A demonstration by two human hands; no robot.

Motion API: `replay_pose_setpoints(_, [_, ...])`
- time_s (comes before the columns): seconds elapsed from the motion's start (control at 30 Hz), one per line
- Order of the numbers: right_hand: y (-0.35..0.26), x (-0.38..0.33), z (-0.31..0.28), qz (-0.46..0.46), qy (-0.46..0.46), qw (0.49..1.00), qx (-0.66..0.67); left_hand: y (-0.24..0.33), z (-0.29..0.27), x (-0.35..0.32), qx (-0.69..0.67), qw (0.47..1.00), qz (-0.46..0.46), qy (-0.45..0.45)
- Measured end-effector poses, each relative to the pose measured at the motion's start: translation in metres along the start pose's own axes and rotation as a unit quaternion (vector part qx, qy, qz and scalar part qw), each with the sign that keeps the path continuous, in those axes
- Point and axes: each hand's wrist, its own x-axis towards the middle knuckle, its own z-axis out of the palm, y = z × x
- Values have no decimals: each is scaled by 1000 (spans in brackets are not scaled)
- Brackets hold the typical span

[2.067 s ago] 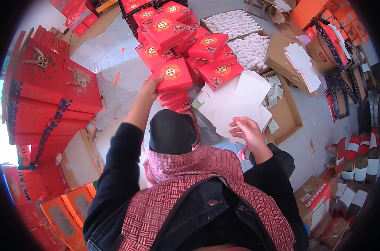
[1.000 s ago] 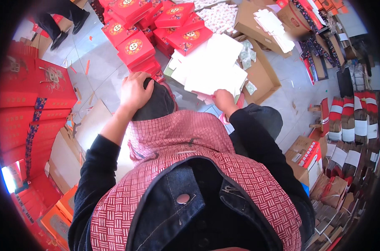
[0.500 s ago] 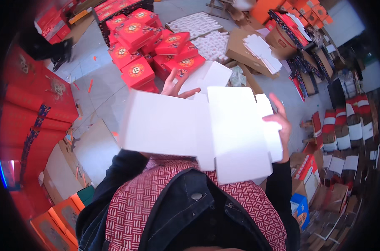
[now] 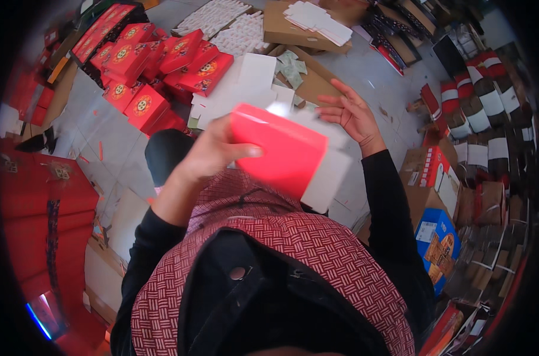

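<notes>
Left of the red-faced carton blank, I see stacked red boxes walling that side, with a strip of bare tiled floor between them and my knee. Beyond the blank, up and left, finished red gift boxes lie heaped on the floor, with flat white blanks spread just beside them. My left hand grips the blank's near left edge, fingers curled shut around it and thumb pressed on the red face; the blank is tilted up over my lap, its white underside showing along the lower right. Right of the blank, my right hand is spread open, fingers splayed, holding nothing; whether it touches the blank's far corner I cannot tell. Farther right, brown cartons and rolled bundles crowd the floor.
</notes>
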Motion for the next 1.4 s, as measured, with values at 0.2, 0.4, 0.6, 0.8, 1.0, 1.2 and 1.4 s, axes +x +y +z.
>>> replay_pose_setpoints(0.2, [23,-20,7,83,136,938,-307,-41,45,9,80,996,-3,41])
replay_pose_setpoints(0.4, [21,-14,51,-33,-13,838,-545,-21,56,-22,196,979,31,-55])
replay_pose_setpoints(0.6, [15,-12,62,48,-102,790,-603,-35,51,-46,157,986,47,-18])
replay_pose_setpoints(0.8, [-20,-57,77,-3,-125,821,-558,-59,51,-16,171,977,-104,68])
replay_pose_setpoints(1.0, [-16,-59,89,250,-80,915,-306,-65,53,-15,181,977,-95,54])
replay_pose_setpoints(1.2, [-10,-66,98,186,-73,941,-272,-69,50,-14,189,976,-94,54])
replay_pose_setpoints(1.4, [9,-65,95,102,-33,925,-364,-62,53,-15,205,972,-98,59])
